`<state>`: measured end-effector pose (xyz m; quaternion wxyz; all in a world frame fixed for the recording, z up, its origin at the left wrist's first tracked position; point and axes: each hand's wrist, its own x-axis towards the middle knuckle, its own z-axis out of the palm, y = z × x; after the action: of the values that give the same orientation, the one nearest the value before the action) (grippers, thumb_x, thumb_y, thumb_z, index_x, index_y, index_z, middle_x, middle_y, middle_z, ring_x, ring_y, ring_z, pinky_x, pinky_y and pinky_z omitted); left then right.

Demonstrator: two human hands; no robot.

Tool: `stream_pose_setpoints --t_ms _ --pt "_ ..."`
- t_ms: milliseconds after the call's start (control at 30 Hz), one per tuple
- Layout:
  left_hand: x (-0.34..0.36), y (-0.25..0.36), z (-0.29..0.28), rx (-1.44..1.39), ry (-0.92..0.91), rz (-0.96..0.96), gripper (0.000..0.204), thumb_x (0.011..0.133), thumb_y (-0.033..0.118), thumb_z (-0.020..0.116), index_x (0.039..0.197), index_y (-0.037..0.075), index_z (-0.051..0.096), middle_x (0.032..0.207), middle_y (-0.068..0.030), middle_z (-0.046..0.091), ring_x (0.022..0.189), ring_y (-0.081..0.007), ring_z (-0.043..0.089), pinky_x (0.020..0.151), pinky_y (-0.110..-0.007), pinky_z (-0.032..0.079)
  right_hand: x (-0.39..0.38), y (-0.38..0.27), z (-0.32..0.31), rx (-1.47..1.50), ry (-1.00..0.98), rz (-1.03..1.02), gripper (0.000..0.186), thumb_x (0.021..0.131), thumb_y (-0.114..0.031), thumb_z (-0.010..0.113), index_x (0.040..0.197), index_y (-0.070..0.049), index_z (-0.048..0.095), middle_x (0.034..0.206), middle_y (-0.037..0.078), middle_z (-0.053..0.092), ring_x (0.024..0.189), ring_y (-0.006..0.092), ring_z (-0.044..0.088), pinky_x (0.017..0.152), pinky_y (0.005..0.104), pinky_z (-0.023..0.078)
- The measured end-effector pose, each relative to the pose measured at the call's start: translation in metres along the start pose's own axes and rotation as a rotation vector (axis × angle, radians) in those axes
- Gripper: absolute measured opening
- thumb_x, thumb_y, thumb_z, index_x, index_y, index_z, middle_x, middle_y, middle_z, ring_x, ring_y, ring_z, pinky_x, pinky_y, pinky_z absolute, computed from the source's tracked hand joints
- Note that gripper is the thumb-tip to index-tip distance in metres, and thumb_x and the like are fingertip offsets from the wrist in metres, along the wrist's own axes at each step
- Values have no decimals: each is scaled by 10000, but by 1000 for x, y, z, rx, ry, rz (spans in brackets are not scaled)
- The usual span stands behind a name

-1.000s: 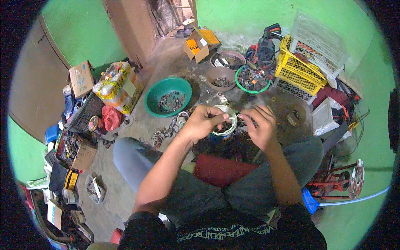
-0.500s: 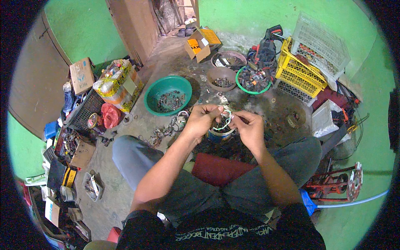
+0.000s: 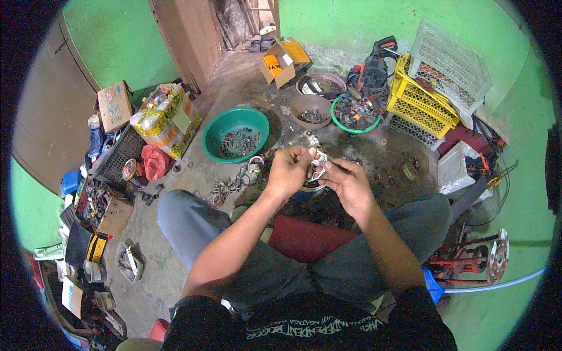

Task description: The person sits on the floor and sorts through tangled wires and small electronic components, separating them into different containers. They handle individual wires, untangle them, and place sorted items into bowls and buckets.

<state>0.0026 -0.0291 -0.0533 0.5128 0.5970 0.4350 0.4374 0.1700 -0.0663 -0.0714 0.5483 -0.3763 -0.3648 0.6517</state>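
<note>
Between my two hands is a thin white and pale green wire, bent into a small loop. My left hand pinches it from the left, thumb against fingers. On the other side my right hand grips its right part with thumb and fingertips. Fine detail at the fingertips is too small to make out. Just below the hands stands a round tub, largely covered by them. A heap of tangled cables lies on the floor to the left of my left hand.
A green basin with small metal parts stands ahead on the left. Beyond my hands are a brown bowl and a green-rimmed basket of parts. Yellow crates stack at right. A cardboard box sits farther back.
My hands have come closer together, and the wire loop between them is smaller. The right hand has turned and shifted slightly left; the left moved slightly right.
</note>
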Motion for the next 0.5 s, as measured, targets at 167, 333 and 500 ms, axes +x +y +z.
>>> stream_pose_setpoints --t_ms 167,333,500 --pt "7 -2 1 -102 15 -60 335 1014 290 566 818 32 652 625 10 563 545 -65 464 504 -261 366 -1 -6 1 239 -50 71 236 950 -79 610 1172 -5 633 1071 69 688 917 182 642 820 358 515" --pt "8 -2 3 -31 18 -37 335 1011 282 573 794 34 635 614 11 539 556 -68 471 513 -265 379 -2 -12 4 287 -169 71 246 941 -75 625 1184 -38 606 1086 60 676 934 176 632 816 356 523" --pt "5 -3 2 127 -47 150 262 1002 237 571 938 -1 661 807 -50 650 748 -122 579 693 -309 481 -1 -1 7 -312 128 -180 266 869 -64 727 1115 -17 639 1061 81 693 902 157 650 806 307 520"
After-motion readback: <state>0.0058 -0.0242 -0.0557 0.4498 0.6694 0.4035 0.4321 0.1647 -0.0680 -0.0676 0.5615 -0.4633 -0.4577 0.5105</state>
